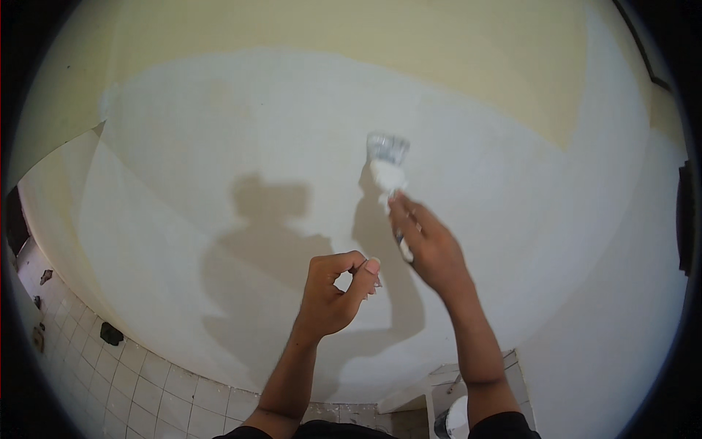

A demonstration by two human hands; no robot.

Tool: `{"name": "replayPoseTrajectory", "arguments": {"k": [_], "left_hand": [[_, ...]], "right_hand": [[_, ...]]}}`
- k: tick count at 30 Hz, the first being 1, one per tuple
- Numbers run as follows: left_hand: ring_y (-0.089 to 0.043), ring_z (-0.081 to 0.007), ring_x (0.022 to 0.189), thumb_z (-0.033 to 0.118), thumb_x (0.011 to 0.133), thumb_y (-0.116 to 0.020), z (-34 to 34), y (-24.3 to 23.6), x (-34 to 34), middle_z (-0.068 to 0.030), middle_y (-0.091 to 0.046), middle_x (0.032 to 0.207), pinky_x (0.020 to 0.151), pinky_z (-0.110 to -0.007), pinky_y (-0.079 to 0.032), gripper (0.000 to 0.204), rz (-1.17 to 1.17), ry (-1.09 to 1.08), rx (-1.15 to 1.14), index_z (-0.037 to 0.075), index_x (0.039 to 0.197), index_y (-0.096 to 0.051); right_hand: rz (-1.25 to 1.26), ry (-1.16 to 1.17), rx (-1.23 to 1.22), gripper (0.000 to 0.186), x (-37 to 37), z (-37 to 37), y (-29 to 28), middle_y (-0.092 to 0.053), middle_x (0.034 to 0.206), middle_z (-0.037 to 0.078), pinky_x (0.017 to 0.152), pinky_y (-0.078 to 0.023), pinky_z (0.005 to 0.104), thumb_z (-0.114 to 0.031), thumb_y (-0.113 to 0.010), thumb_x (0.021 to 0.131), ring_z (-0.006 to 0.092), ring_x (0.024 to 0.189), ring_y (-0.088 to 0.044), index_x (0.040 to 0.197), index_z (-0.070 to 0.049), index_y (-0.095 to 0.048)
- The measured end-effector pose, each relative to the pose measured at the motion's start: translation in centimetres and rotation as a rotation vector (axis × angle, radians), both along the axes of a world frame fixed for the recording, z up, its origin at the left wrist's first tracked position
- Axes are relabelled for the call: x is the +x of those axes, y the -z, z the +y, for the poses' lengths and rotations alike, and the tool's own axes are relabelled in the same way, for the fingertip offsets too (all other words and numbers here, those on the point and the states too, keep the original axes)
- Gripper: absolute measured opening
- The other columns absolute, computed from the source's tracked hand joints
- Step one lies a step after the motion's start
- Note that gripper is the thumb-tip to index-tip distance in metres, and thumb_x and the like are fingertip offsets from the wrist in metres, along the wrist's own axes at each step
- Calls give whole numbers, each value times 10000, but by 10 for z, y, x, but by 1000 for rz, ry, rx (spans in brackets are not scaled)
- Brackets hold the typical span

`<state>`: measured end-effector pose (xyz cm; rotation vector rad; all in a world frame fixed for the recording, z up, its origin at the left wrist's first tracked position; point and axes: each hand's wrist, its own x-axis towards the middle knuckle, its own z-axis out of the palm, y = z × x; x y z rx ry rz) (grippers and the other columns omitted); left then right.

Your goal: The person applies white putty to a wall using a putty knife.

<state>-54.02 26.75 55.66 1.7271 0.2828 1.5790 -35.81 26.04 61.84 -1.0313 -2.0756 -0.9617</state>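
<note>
One wall (497, 219) fills most of the view ahead of both hands. Its lower and middle area carries a whitish surface; a pale yellow area (351, 29) lies above the hands, and the boundary between the two is curved and uneven.

Tiled floor (150, 388), pale with dark joints, is visible below and to the left of the left hand. Small light specks lie on it near the wall's foot.

A brown-grey shadow (256, 256) of a person falls on the wall, mainly left of and above the left hand.

Right hand (436, 252): raised higher than the left, narrow, fingers closed around the handle of a flat hand tool (387, 151). Left hand (329, 296): lower and just left of the right one, apart from it, fingers curled, thumb meeting the forefinger to form a ring. Whether anything small is pinched there cannot be told.

A bucket (459, 418), white and dark, stands well below the right hand, partly hidden by that forearm.

The tool points upward from the right hand. Its wide grey head is blurred; blade or bristles cannot be determined, nor can contact with the wall. A white patch (388, 175) shows between head and fingers.

One black lump (111, 334) lies far left of the left hand, beside the wall's foot.
</note>
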Motion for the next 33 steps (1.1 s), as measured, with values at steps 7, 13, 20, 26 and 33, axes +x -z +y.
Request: {"name": "replayPoseTrajectory", "arguments": {"k": [7,13,20,26,33], "left_hand": [[-583,-112,540,93,941,-552,0,-7,-3,-74,-621,602,500,-244,-442,298,5,17,38,-11,665,-598],[-573,-107,523,109,943,-567,-6,-28,14,-68,-618,588,502,-248,-437,314,15,70,78,-13,654,-593],[-564,-110,507,114,934,-587,-1,-31,19,-64,-611,566,509,-257,-433,319,41,59,127,-12,641,-595],[-557,-105,503,118,935,-586,-5,-35,18,-60,-603,556,509,-255,-435,328,37,37,101,-6,632,-594],[-561,-104,506,105,933,-593,-3,-44,20,-61,-606,562,509,-255,-441,316,23,46,132,-8,638,-586]], "right_hand": [[149,-179,-293,489,-3,-40,4,-626,1135,153,777,-567,378,14,-707,762,309,966,-657,1231,-29,-577],[296,-181,18,223,15,-27,-73,-683,938,148,703,-548,357,-14,-683,839,302,793,-673,1062,-14,-669],[109,-141,285,395,11,-29,-86,-638,1145,150,732,-571,365,25,-682,796,297,928,-670,1182,-25,-611],[5,79,98,558,13,-12,-41,-556,1278,161,778,-567,386,56,-651,752,309,1041,-630,1290,-12,-521],[47,-29,147,694,14,-44,-69,-569,1256,166,841,-558,380,113,-714,616,322,1098,-607,1276,2,-529]]}}
